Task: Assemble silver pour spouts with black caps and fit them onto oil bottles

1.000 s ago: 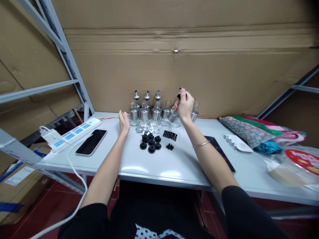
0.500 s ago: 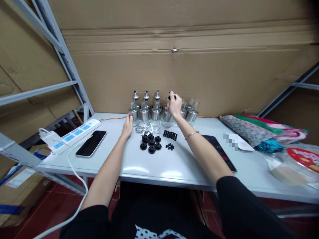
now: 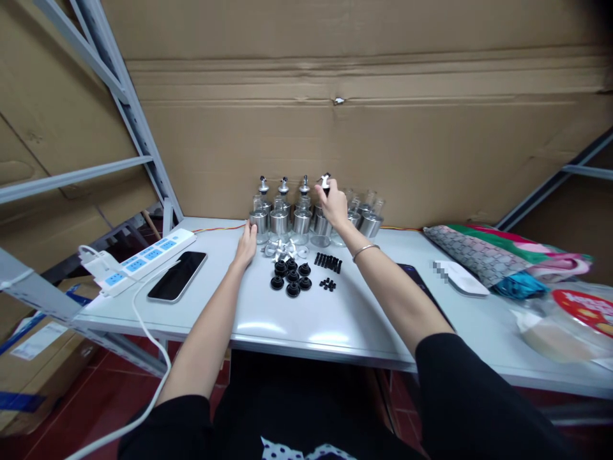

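A row of small glass bottles with steel bases stands at the back of the white table (image 3: 335, 319). Three on the left (image 3: 280, 214) carry metal pourer tops. My right hand (image 3: 332, 204) rests over the fourth bottle (image 3: 320, 229), fingers around its pourer top (image 3: 325, 181). My left hand (image 3: 246, 241) lies flat on the table beside the leftmost bottle, holding nothing. Bottles without tops (image 3: 370, 220) stand to the right. In front lie black rubber stoppers (image 3: 291, 276), silver metal pourers (image 3: 283, 249) and small black tubes (image 3: 327, 261).
A white power strip (image 3: 138, 259) with its cable and a black phone (image 3: 177, 275) lie at the left. A dark tablet (image 3: 421, 291), a white mouse-like object (image 3: 462, 280), folded patterned cloth (image 3: 498, 255) and plastic bags (image 3: 565, 319) lie right. Cardboard (image 3: 335, 128) backs the table.
My right hand moved left with the bottle and set it down as fourth in the row. My left hand slid forward to lie flat beside the leftmost bottle.
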A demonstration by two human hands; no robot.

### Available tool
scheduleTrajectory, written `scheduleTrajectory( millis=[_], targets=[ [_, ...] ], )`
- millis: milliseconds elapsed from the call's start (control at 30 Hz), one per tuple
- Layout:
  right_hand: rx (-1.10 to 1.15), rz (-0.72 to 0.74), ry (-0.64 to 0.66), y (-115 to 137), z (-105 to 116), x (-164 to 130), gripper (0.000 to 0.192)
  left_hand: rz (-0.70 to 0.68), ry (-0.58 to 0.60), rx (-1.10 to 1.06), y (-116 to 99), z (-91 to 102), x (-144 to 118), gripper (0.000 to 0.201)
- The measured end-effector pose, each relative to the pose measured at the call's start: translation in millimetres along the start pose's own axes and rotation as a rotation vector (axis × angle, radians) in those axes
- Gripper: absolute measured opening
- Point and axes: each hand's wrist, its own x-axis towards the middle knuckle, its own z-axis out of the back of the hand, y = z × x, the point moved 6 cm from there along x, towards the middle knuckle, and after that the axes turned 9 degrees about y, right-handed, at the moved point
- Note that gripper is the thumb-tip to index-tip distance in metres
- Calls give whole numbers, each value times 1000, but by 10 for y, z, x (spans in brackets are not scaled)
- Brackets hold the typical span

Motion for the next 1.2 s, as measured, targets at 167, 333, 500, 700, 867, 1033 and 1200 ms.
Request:
scheduleTrajectory(
  millis=[167, 333, 500, 700, 867, 1033, 1200],
  targets=[
    [-327, 159, 19, 124, 3, -50, 56, -1, 5, 21, 9, -6, 13, 57],
    [-313, 115, -69, 137, 258, -49, 57, -25, 0, 20, 4, -9, 21, 55],
    [-330, -4, -23, -99, 510, 56, 54, -30, 3, 21, 18, -16, 30, 55],
    [-340, -105, 163, -378, 396, 108, 55, 5, -10, 29, 63, -13, 38, 55],
    [-331, -99, 177, -346, 380, 109, 57, 13, -6, 36, 68, -7, 42, 54],
    [-237, -176, 101, -524, 637, 191, 61, -7, 2, 49, 50, -10, 43, 53],
    [-240, -265, 167, -837, 758, 239, 61, 15, 1, 73, 54, -19, 52, 53]
  ],
)
